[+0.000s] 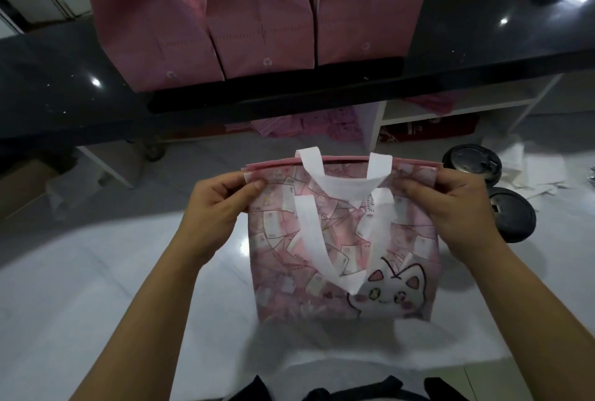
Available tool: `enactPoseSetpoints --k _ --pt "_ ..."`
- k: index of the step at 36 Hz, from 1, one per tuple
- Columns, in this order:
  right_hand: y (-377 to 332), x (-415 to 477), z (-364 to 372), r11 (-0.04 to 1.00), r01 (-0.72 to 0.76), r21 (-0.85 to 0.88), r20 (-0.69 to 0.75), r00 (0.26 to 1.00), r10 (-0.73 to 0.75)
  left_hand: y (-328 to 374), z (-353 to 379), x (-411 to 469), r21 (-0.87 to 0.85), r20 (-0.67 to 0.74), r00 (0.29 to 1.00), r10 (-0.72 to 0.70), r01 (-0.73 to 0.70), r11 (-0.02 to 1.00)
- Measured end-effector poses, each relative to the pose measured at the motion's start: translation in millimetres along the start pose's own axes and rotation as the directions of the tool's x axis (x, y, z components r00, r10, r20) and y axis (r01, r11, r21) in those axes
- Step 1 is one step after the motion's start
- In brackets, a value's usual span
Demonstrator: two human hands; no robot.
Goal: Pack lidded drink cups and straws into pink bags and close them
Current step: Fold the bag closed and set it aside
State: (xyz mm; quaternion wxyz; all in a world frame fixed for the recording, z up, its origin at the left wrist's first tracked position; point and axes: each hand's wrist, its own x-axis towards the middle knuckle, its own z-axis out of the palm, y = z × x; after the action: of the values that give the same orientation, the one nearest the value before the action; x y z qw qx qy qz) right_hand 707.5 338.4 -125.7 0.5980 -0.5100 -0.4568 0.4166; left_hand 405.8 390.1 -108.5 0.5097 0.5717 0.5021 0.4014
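Two hands, left (214, 207) and right (450, 204), pinch the top corners of a flat pink bag (344, 239) at frame centre, contents unseen, three bags (257, 14) on the counter (48, 85) above, two lids (473, 164) right.

Pink banknote-and-cat print bag (341, 255), white handles (317, 239), black counter (64, 85)

Left hand (215, 207) and right hand (450, 204) pinch the pink bag's (341, 246) top corners below three bags (257, 14).
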Motion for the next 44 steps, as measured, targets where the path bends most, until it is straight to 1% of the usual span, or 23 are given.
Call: enactPoseSetpoints --k 3,8,10,15,17,19,20,22,25,28,32,35,39,42,44 --pt "0.7 -0.1 0.8 0.999 -0.036 0.014 0.002 0.999 0.036 -2.9 0.5 0.9 0.009 -0.044 0.999 0.005 -0.004 1.0" --pt "6.6 0.3 -3.7 0.992 -0.122 0.017 0.111 0.987 0.119 -13.8 -1.7 1.6 -0.019 -0.097 0.994 -0.04 0.039 0.999" --pt "6.6 0.5 -5.6 0.992 -0.122 0.019 0.122 0.985 0.119 -17.0 -3.7 0.7 -0.034 -0.098 0.994 -0.048 0.045 0.998" --pt "10.2 -1.1 -0.4 0.999 -0.035 0.006 0.019 0.999 0.034 -21.6 -3.3 3.4 -0.061 -0.114 0.994 0.003 -0.01 0.998" --pt "12.3 -0.9 2.6 1.0 -0.02 -0.002 -0.029 0.999 0.02 -23.6 -3.5 5.9 -0.095 -0.14 0.99 0.006 -0.02 0.995" --pt "14.3 -0.2 3.2 0.999 -0.027 0.026 -0.079 0.996 0.029 -24.7 -5.6 7.0 -0.135 -0.139 0.99 0.001 -0.02 0.991" --pt "14.8 -0.2 2.7 0.998 -0.037 0.053 -0.087 0.995 0.042 -25.1 -7.0 7.3 -0.149 -0.125 0.992 -0.001 -0.018 0.989" --pt "15.3 -0.6 1.1 0.997 -0.05 0.067 -0.046 0.998 0.053 -25.6 -10.4 8.0 -0.13 -0.091 0.996 -0.003 -0.009 0.991" --pt "13.4 0.9 -2.8 0.999 -0.015 -0.033 0.047 0.999 0.016 -23.9 -16.4 10.9 -0.034 0.008 0.999 0.033 -0.032 0.999" --pt "10.2 4.1 -5.3 0.997 0.022 -0.072 0.126 0.992 -0.013 -17.8 -20.7 12.6 0.055 0.118 0.992 0.046 -0.053 0.997" --pt "9.2 6.8 -8.7 0.992 -0.003 -0.126 0.156 0.987 0.023 -13.4 -27.5 14.5 0.134 0.174 0.984 0.036 -0.059 0.989" --pt "5.5 8.1 -13.6 0.989 -0.024 -0.147 0.193 0.98 0.052 -11.8 -34.4 16.2 0.159 0.197 0.98 0.032 -0.064 0.985" --pt "-4.2 7.4 -21.9 0.962 -0.016 -0.271 0.289 0.952 0.097 -5.9 -41.7 16.8 0.24 0.252 0.967 0.045 -0.107 0.965" --pt "-16.1 5.5 -29.7 0.932 -0.005 -0.363 0.376 0.914 0.151 -0.4 -46.9 15.2 0.324 0.299 0.954 0.021 -0.122 0.938" --pt "-24.7 2.5 -35.0 0.925 0.0 -0.38 0.415 0.894 0.171 4.6 -51.4 11.0 0.353 0.351 0.936 -0.013 -0.12 0.928"
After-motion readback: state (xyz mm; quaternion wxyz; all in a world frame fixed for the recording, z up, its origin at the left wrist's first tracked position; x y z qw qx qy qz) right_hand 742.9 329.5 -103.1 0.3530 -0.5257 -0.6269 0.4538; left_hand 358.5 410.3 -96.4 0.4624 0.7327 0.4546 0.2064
